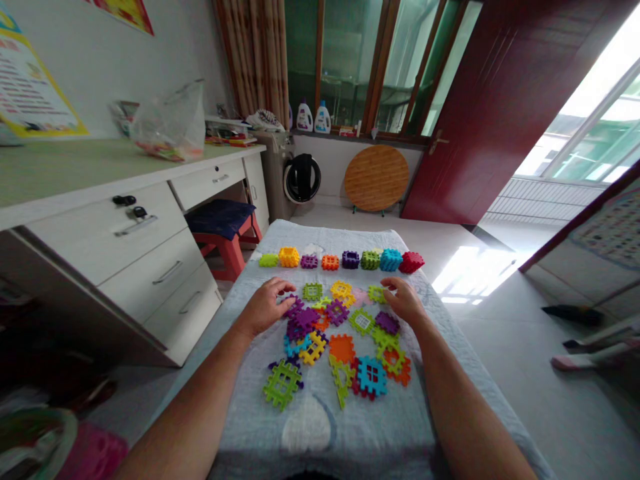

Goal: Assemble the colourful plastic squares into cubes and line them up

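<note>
Head view: on a cloth-covered counter point(380, 433), colourful interlocking tiles point(342, 347) lie scattered, with a row of eight blocks point(350, 261) at their twelve o'clock. At ten o'clock, the left hand point(264, 308) has its grip loosely spread beside purple tiles point(303, 323); at two, the right hand point(407, 304) is at a green tile's point(376, 295) edge, whether pinching I cannot tell.

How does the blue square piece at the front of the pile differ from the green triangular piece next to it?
The blue piece has four sides, while the green piece narrows to a point towards the person. The blue piece is also wider across its front edge than the green piece. Both have toothed edges and cut-out openings.
</note>
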`<action>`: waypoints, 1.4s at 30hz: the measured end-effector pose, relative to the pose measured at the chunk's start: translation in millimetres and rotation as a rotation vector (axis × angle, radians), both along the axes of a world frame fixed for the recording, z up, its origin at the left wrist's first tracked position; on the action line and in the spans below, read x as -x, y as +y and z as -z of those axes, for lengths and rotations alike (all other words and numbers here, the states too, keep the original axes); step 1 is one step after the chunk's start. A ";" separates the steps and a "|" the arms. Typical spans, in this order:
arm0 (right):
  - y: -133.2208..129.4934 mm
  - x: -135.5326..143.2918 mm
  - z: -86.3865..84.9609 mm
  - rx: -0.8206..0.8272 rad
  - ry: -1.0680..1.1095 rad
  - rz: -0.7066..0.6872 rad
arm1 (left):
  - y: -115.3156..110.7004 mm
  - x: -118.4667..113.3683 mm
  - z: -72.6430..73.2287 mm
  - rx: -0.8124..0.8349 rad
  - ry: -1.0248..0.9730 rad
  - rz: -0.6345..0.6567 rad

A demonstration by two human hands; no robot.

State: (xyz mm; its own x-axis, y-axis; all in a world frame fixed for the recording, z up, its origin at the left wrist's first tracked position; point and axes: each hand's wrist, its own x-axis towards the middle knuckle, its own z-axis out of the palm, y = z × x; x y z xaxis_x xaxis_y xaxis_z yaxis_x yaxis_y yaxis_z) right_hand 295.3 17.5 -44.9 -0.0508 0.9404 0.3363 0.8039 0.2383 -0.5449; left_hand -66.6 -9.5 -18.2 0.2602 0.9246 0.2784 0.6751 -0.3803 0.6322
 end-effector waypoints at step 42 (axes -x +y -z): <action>-27.6 45.4 -26.3 0.071 0.040 -0.282 | 6.4 13.8 10.4 0.012 0.183 -0.072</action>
